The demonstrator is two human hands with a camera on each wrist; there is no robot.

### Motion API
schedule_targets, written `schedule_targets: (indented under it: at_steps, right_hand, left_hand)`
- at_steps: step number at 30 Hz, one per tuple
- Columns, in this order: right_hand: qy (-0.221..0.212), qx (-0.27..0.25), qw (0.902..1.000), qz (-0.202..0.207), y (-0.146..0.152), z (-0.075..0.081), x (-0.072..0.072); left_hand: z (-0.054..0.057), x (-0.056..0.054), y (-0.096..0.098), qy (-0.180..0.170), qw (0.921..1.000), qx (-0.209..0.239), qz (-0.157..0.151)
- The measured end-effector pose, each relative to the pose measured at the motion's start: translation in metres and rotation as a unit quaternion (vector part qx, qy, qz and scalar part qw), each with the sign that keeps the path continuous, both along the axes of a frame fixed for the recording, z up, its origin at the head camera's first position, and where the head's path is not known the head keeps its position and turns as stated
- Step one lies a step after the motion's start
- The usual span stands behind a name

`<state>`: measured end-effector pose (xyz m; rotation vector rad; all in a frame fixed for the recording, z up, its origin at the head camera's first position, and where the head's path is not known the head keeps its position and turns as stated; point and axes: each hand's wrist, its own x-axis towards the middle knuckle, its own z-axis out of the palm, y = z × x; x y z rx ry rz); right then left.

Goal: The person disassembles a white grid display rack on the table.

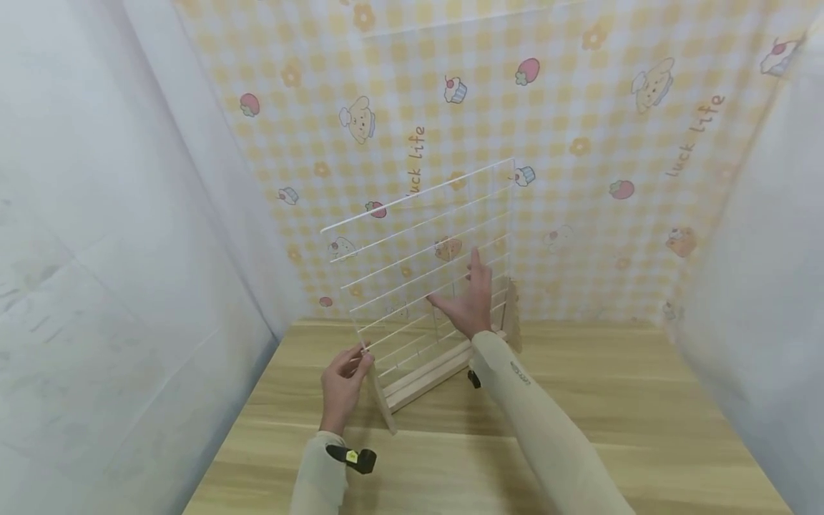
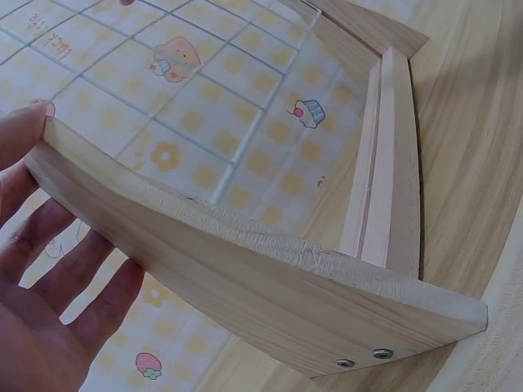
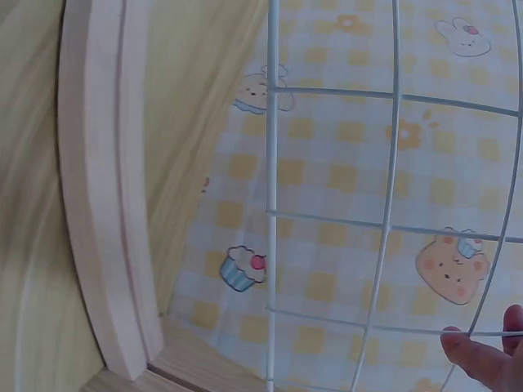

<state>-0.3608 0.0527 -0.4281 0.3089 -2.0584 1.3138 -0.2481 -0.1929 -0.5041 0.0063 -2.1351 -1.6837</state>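
Note:
A white wire grid (image 1: 412, 247) stands tilted over a wooden frame, its lower edge above the grooved base bar (image 2: 392, 163). My left hand (image 1: 342, 383) grips the upper end of the near wooden side panel (image 2: 245, 245), thumb at its top edge and fingers along its outer face. The grid's left edge meets the panel close to that thumb. My right hand (image 1: 473, 300) lies against the grid, thumb stretched left and index finger pointing up. In the right wrist view its thumb (image 3: 478, 355) is right at a wire crossing.
The far side panel (image 1: 511, 315) rises at the base's right end. Two screws (image 2: 382, 354) show low on the near panel. The frame rests on a wood-grain table (image 1: 579, 400), backed by a yellow checked cloth (image 1: 566, 236), with white sheets (image 1: 129, 286) on both sides.

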Motion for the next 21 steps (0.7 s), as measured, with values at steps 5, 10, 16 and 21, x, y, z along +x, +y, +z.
schedule_targets:
  at_steps: [5, 10, 16, 21]
  right_hand:
    - [-0.002, 0.016, 0.9999, -0.003, 0.000, 0.013, -0.002]
    - [0.001, 0.017, 0.9998, -0.011, 0.001, 0.023, -0.004]
    - [-0.001, 0.015, 0.9998, -0.015, 0.001, 0.036, -0.001]
    - [0.023, 0.009, 0.9997, -0.007, 0.001, 0.049, 0.001]
  left_hand:
    - [-0.001, -0.001, -0.001, 0.000, 0.9999, -0.010, 0.009]
    - [-0.004, -0.001, -0.002, 0.017, 0.9997, -0.018, 0.006]
    - [-0.002, 0.000, -0.001, 0.001, 1.0000, 0.000, 0.005]
    - [-0.002, 0.001, -0.001, -0.007, 1.0000, 0.006, -0.003]
